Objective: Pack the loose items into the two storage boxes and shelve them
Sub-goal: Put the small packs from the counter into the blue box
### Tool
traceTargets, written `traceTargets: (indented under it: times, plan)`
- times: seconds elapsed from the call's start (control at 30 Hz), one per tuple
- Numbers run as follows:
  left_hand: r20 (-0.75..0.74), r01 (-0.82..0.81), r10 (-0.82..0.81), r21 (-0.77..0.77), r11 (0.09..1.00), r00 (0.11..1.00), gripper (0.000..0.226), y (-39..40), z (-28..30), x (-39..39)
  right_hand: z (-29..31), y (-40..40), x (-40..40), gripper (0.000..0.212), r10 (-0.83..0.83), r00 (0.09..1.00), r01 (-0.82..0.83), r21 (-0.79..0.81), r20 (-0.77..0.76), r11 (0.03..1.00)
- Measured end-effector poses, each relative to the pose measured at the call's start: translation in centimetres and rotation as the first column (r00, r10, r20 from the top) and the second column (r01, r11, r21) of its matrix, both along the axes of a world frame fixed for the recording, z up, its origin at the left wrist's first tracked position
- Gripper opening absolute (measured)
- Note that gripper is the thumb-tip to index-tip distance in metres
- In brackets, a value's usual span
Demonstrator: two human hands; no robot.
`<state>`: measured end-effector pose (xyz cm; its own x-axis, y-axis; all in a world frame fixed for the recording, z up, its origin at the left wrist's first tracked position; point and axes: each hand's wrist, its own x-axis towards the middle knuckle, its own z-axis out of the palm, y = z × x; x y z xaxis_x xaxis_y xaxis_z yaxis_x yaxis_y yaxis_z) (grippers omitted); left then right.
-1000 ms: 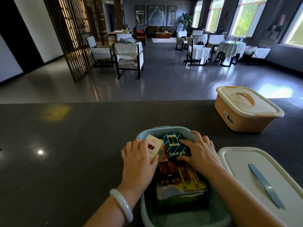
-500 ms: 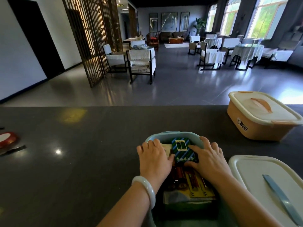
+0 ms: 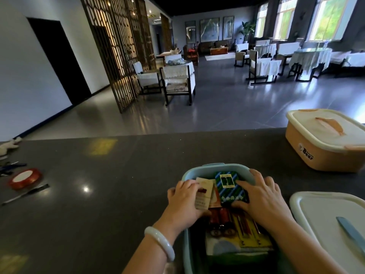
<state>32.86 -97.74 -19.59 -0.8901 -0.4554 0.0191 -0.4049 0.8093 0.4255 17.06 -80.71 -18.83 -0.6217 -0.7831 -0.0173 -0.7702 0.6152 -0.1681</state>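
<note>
An open pale blue storage box (image 3: 189,173) stands at the near edge of the dark counter (image 3: 110,194). Inside lie a cream carton (image 3: 204,192), a green-and-blue striped pack (image 3: 229,186), red batteries (image 3: 220,216) and a yellow packet (image 3: 254,238). My left hand (image 3: 183,200) rests on the cream carton with fingers curled over its left side. My right hand (image 3: 262,196) lies flat against the striped pack, thumb under its near edge. The box's white lid (image 3: 324,214) with a blue handle lies to the right. An orange box (image 3: 324,143) with its lid on stands at the far right.
At the counter's left edge lie a red ribbon spool (image 3: 25,177), a dark pen-like stick (image 3: 27,192), a blue-black item (image 3: 9,168) and a small white plush toy (image 3: 8,146). Beyond the counter is a dining hall with chairs and tables.
The view has swung left, bringing the loose items on the left into sight. My left hand has slid back, uncovering the cream carton. My right hand stays on the striped pack.
</note>
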Motion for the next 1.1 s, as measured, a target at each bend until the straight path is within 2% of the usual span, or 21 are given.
traceTargets:
  times: [0.1,0.27,0.53,0.8,1.1]
  plan:
    - [-0.003,0.015,-0.015,-0.057,0.998,1.000,0.067,-0.2,-0.1,-0.2,-0.1,0.0,0.0,0.074,-0.002,1.000,0.002,0.009,0.006,1.000]
    - [0.041,0.047,-0.046,-0.027,0.999,0.998,0.064,-1.0,0.0,-0.5,-0.2,0.0,0.0,0.074,-0.009,1.000,0.009,-0.001,-0.003,1.000]
    - [0.004,0.069,-0.069,-0.163,0.984,0.998,0.062,-0.9,0.2,-1.7,-0.1,-0.1,0.0,0.073,-0.004,1.000,0.004,0.003,-0.009,1.000]
    - [-0.027,0.044,-0.046,-0.063,0.997,0.999,0.060,-1.1,-0.4,-1.4,0.0,0.0,0.1,0.073,0.003,1.000,-0.002,0.013,-0.021,1.000]
    - [-0.031,0.045,-0.050,-0.120,0.992,0.998,0.056,-1.1,-0.4,-1.7,0.1,-0.1,0.1,0.073,0.013,1.000,-0.013,0.003,-0.027,1.000]
